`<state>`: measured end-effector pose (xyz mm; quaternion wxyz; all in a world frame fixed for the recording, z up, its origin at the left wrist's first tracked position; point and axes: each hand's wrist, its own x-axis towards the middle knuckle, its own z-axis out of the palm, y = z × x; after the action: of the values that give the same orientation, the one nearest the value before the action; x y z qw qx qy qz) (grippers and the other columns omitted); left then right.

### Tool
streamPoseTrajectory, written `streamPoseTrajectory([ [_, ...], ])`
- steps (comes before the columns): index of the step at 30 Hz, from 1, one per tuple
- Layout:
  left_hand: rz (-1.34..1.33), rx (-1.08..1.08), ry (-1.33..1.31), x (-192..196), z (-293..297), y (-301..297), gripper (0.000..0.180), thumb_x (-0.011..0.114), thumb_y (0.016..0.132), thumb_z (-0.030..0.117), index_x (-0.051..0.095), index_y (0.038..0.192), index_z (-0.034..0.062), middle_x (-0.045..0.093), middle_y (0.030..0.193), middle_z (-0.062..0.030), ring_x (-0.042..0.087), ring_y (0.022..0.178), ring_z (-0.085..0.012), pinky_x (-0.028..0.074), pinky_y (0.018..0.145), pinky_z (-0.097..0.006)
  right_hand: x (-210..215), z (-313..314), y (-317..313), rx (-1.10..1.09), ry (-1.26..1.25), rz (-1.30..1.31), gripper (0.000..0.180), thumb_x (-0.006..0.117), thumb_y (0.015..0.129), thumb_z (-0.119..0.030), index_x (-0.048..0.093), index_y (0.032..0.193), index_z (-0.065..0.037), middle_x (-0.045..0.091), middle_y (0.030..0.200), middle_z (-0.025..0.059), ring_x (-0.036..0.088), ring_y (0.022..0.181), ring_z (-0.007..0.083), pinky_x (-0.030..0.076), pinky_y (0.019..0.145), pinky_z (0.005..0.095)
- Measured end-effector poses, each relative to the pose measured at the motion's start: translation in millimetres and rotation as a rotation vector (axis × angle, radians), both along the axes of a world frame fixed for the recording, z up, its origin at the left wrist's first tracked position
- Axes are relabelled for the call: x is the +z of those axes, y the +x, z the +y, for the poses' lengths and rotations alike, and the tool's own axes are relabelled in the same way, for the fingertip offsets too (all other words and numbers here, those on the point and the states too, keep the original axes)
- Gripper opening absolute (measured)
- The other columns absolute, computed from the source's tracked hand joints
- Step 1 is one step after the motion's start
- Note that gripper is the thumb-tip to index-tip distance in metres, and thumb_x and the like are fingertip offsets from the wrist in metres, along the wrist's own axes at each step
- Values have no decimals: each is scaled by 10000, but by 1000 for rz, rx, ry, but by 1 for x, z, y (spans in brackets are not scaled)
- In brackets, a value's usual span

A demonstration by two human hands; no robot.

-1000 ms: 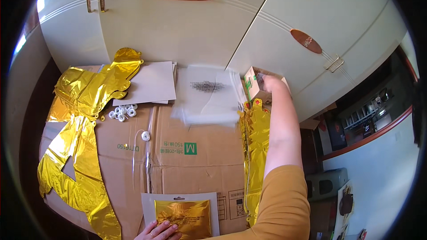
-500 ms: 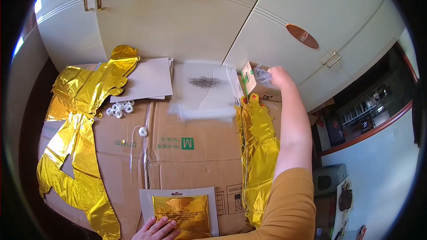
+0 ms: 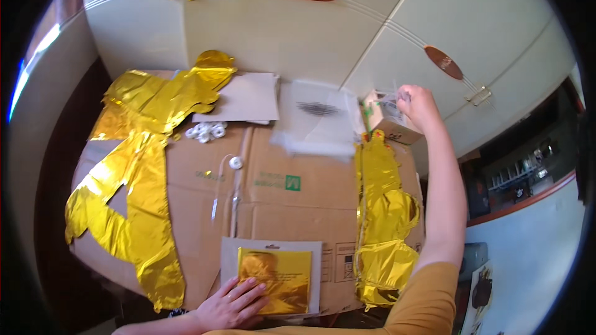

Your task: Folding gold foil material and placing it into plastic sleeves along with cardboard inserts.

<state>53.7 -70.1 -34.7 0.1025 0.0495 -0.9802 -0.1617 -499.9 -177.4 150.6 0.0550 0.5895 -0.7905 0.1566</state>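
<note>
My left hand (image 3: 239, 303) lies with its fingers stretched out over a folded gold foil balloon (image 3: 285, 276), which rests on a pale card (image 3: 230, 260) with a hang hole. At the back right, my right hand (image 3: 417, 108) is closed on some thin clear plastic (image 3: 390, 97), blurred by motion, just above a small cardboard box (image 3: 400, 130). The box's inside is partly hidden by the hand. Under my right forearm lies a long, flattened gold foil balloon (image 3: 385, 211).
Large gold foil balloons (image 3: 149, 192) spread across the left side. Behind are pale cards (image 3: 245, 99), a stack of clear plastic bags (image 3: 316, 130) and several white ribbon rolls (image 3: 207, 131). One roll (image 3: 236, 162) trails ribbon on the cardboard (image 3: 198, 223). Cabinet doors (image 3: 285, 31) stand behind.
My right hand has lifted slightly from the box with the clear plastic. The view has shifted, so everything sits differently in the picture. My left hand stays on the folded foil.
</note>
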Motion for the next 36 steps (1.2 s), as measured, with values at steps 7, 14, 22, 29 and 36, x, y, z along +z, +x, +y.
streamPoseTrajectory([
  [7,38,-27,74,6,-2,-3,549,625,946,407,535,1377,79,486,1484,-140,438,1396,-321,341,1132,-515,-84,-4,168,566,118,-56,191,706,793,-102,689,980,-65,673,954,108,665,898,272,553,799,382],
  [14,79,4,45,0,3,2,552,642,939,407,541,1380,90,466,1502,-143,417,1412,-325,300,1167,-526,-163,-79,265,596,71,336,59,630,853,-134,666,880,-96,649,979,106,667,908,308,577,769,432],
  [22,132,-20,48,-3,3,5,518,612,952,371,541,1354,52,484,1472,-162,427,1397,-344,322,1152,-525,-157,-113,295,574,45,251,67,609,867,-138,670,885,-117,656,994,83,663,942,291,568,803,424],
  [29,118,-11,23,-3,3,6,537,623,947,385,528,1375,75,476,1482,-157,428,1397,-342,318,1153,-532,-149,-81,249,631,115,248,131,658,819,-78,612,939,-101,607,1025,90,645,987,312,556,803,435],
  [36,165,-6,23,0,5,4,500,610,948,374,562,1317,40,515,1432,-173,463,1364,-347,337,1134,-522,-131,-78,257,597,58,344,199,642,819,-43,594,1004,-97,592,1084,92,643,993,315,559,811,438],
])
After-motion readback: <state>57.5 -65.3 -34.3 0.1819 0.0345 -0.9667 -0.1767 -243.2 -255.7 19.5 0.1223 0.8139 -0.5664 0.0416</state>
